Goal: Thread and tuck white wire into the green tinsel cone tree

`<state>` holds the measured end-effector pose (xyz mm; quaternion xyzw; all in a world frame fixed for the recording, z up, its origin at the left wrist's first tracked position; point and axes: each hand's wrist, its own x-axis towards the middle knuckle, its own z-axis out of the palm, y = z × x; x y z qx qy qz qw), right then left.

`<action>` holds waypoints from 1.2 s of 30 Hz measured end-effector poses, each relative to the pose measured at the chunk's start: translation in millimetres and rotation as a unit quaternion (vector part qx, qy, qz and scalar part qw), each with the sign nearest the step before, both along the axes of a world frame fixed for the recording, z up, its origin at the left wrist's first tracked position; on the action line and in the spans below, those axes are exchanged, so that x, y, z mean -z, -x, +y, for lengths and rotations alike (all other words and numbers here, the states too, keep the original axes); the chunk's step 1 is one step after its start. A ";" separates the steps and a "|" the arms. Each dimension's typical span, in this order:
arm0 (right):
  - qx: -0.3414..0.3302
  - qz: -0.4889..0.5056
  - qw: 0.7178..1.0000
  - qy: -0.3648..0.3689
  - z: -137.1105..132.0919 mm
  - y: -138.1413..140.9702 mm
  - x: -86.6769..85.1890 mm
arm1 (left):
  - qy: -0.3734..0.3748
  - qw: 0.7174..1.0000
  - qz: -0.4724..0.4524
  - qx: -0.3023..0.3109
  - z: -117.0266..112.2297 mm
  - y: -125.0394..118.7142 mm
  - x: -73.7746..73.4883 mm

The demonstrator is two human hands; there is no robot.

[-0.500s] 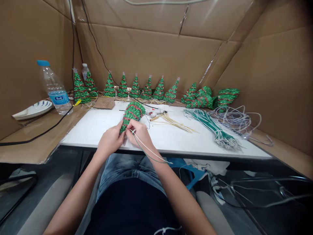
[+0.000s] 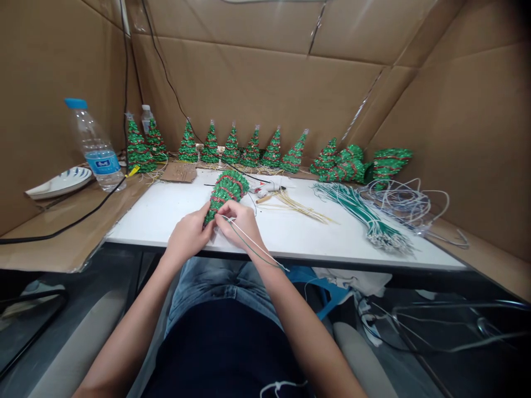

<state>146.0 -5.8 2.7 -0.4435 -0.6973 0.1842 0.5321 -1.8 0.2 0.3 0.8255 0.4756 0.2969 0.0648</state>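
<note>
— Holding anything, those hands?

— Both. The left hand [image 2: 188,235] is curled around the narrow near end of a green tinsel tree [image 2: 224,194], fingers wrapped under it. The right hand [image 2: 240,222] pinches at the same end from the right, thumb and forefinger closed on a thin wire [image 2: 253,249] that trails back over the wrist toward the lap. Both forearms reach up from the near edge and meet above the front rim of the white tabletop [image 2: 166,213].

— Any change from half a second ago?

— Little. The hands have kept their grip, and the tree is tipped the same way. The whole scene sits slightly further right in view, and the wire runs a touch straighter along the wrist.

— And the tree itself?

— Cone-shaped, glittery green with red bands winding round it, lying tilted with its wide base pointing far and to the right, just above the tabletop near its front edge. A row of similar trees [image 2: 232,148] stands upright along the far edge, with a water bottle [image 2: 95,146] far left and a bundle of green wires [image 2: 360,213] to the right.
</note>
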 end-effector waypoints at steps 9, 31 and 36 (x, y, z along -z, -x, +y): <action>0.028 -0.086 0.996 -0.024 3.6 -0.2 2.3 | 0.010 1.000 0.007 -0.005 -0.1 -0.8 1.2; -0.009 -0.084 0.992 -0.092 -2.0 -1.4 2.8 | 0.017 1.000 -0.006 0.000 -0.7 0.9 0.6; 0.024 -0.142 0.986 -0.088 0.9 -2.0 3.1 | 0.016 1.000 0.000 -0.012 -1.7 0.6 -0.1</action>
